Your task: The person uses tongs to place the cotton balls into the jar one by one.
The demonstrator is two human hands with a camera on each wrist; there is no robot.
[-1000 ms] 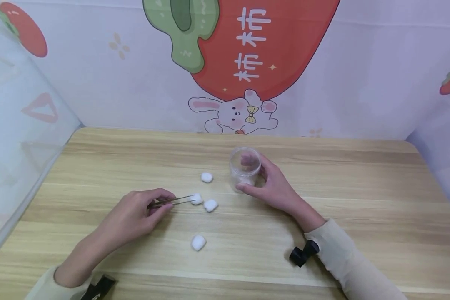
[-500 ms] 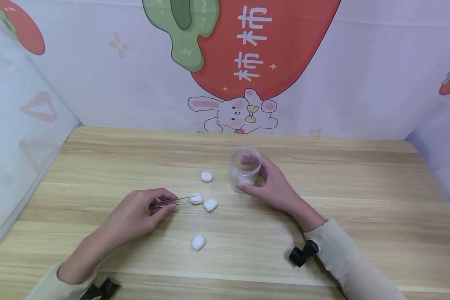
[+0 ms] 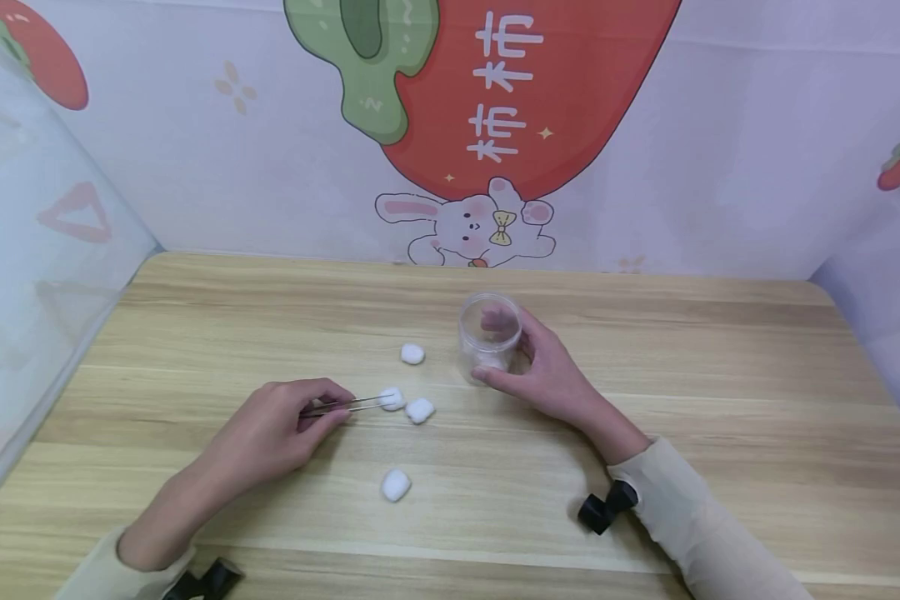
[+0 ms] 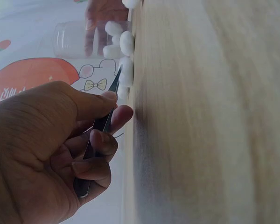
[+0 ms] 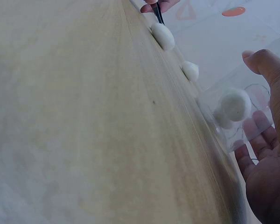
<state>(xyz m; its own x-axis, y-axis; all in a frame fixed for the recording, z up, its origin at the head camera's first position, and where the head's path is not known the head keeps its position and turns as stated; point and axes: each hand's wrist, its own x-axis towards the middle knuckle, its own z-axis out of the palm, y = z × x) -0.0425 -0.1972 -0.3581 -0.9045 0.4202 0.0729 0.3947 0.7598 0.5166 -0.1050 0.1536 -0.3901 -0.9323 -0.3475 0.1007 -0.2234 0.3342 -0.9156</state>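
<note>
My left hand (image 3: 277,425) pinches metal tweezers (image 3: 360,403) between thumb and fingers. The tweezer tips lie at a white cotton ball (image 3: 392,399), one on each side of it; whether they grip it I cannot tell. Just right of that ball is another cotton ball (image 3: 420,411), one more (image 3: 412,354) lies farther back, and a fourth piece of cotton (image 3: 396,485) sits nearer the front. A clear plastic jar (image 3: 467,354) stands upright and uncovered, with my right hand (image 3: 551,375) curled round its right side. Cotton balls (image 5: 235,105) show through its wall in the right wrist view.
The wood-grain table (image 3: 720,367) runs up to a printed cloth (image 3: 682,183) at the back. More cloth (image 3: 52,275) hangs along the left side. Black wrist cameras (image 3: 606,507) sit at both sleeves.
The left hand has shifted slightly to the right, and the tweezer tips sit a little farther over the same cotton ball. The right hand and the jar have stayed put.
</note>
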